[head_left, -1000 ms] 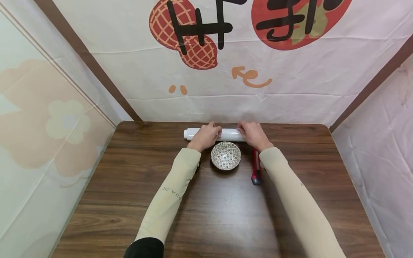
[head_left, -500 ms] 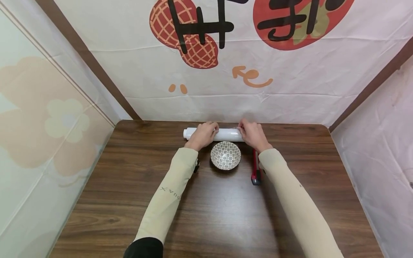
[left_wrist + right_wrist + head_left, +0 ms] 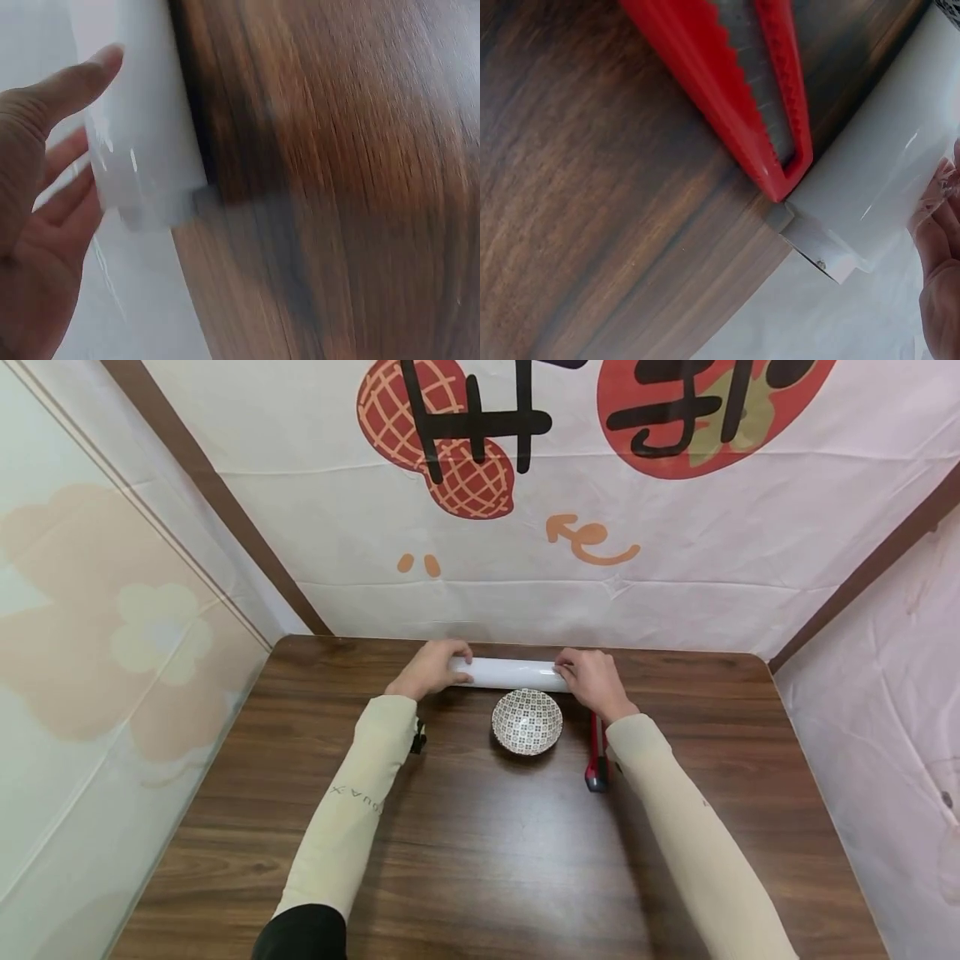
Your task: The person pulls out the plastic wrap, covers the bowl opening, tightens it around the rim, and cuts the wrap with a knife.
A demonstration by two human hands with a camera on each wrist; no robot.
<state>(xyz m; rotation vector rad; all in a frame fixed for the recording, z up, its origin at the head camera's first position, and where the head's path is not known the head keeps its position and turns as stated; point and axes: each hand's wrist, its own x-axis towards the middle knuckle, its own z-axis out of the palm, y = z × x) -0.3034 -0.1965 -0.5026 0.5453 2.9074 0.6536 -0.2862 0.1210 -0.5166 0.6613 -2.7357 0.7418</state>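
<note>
White glossy plastic film, wound tight, makes up the roll of cling film (image 3: 517, 673) lying crosswise at the far edge of the wood-grain table (image 3: 480, 860), at twelve o'clock from the patterned bowl (image 3: 527, 722). The roll looks firm and fairly light, smooth enough to slip and round enough to roll. Its ends seem the surest hold, with the white core stub (image 3: 821, 255) handy at the right. The loose edge of clear film (image 3: 939, 191) should be limp, clingy and easily creased, best kept between fingertips.

At ten o'clock from the bowl, the left hand (image 3: 431, 668) curves round the roll's left end, thumb on one side, fingers on the other; how firmly, I cannot tell. At two o'clock, the right hand (image 3: 596, 681) pinches the film edge.

The bowl appears upright, its small repeating print visible across the mouth; it is probably ceramic, so breakable. At four o'clock from it lies the red utility knife (image 3: 716, 90), its nose close to the roll's right end; whether they touch is unclear.
</note>
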